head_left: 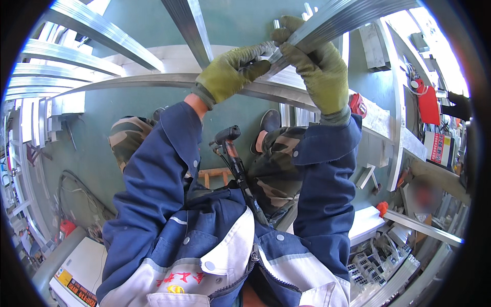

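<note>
My right hand (pixel 327 77), in a yellow-green work glove, is closed round a ribbed aluminium profile (pixel 340 24) that slants up to the right. At the profile's lower end, my gloved left hand (pixel 230 71) has its thumb and fingers drawn together. Whatever they pinch is too small or hidden to make out. Both hands are over a long aluminium rail (pixel 276 92) that crosses in front of me. A second upright profile (pixel 188 28) meets this rail left of my hands. Below them, between my legs, a black tool with an orange-brown neck (pixel 232 151) points upward.
Several aluminium bars (pixel 102 33) fan out at the far left. A red tape measure (pixel 358 105) rests on the frame at the right. Beyond it hangs a red object (pixel 428 102). Cut profile pieces (pixel 376 266) lie at lower right. A dark hose (pixel 76 179) loops across the green floor.
</note>
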A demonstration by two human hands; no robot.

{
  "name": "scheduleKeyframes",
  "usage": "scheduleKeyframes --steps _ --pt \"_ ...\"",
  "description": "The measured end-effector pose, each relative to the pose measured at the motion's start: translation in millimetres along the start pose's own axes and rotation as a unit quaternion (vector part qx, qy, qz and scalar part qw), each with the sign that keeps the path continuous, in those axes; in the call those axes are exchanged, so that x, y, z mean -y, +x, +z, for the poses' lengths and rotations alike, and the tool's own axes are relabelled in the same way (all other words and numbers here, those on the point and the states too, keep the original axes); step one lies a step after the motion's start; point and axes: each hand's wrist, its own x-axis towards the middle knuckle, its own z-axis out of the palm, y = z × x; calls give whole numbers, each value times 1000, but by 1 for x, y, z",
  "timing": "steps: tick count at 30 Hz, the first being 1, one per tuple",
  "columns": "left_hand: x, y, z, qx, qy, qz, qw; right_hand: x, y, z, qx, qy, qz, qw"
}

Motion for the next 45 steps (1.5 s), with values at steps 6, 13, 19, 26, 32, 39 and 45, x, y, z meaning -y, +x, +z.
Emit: scheduleKeyframes --steps 6,13,19,26,32,39,45 --pt "-5 0 -5 6 123 12 992 -13 2 -2 11 -1 -42 999" --pt "1 4 -9 46 28 26 998 -12 7 3 23 91 -12 996" --pt "26 12 -7 14 -60 68 996 -8 12 8 15 116 7 993" --pt "28 11 -13 10 -151 -60 987 -5 10 9 10 108 7 994" --pt "19 12 -5 -13 -38 -43 998 -9 13 5 19 100 6 995" --pt "19 11 -4 -23 -90 -44 995 -2 10 11 -9 96 28 995" --pt "17 11 -2 -38 -30 -38 998 -5 11 11 -1 129 21 991"
